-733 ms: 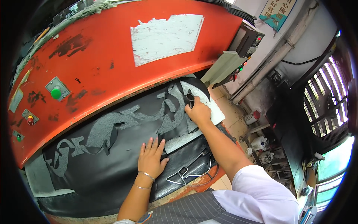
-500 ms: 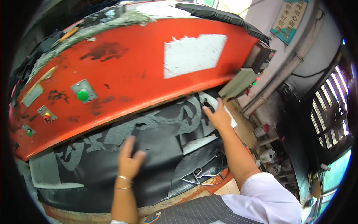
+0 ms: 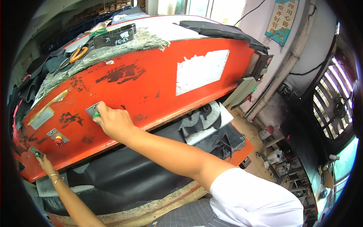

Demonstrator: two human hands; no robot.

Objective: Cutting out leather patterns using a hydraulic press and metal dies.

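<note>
R grip (image 3: 116, 122) on upper green btn (image 3: 97, 115), L grip (image 3: 47, 166) on lower btn (image 3: 37, 154); can't tell if clamped. Blk sheet (image 3: 128, 170) below both seems part-cut, rest uncut.

right hand (image 3: 114, 121): we hold it out ahead, its back turned up, thumb stretched leftward, fingers bent, some fingertips hidden from us.
right wrist (image 3: 130, 133): we keep it nearly in line with the forearm.
right arm (image 3: 166, 153): we reach it leftward across our front, elbow slightly bent, forearm bare.
left hand (image 3: 46, 165): we hold it farther left and lower, fingers forward, too small to tell their curl.
left arm (image 3: 77, 206): we slant it bare from the lower edge.
both hands: we have them well apart.
</note>
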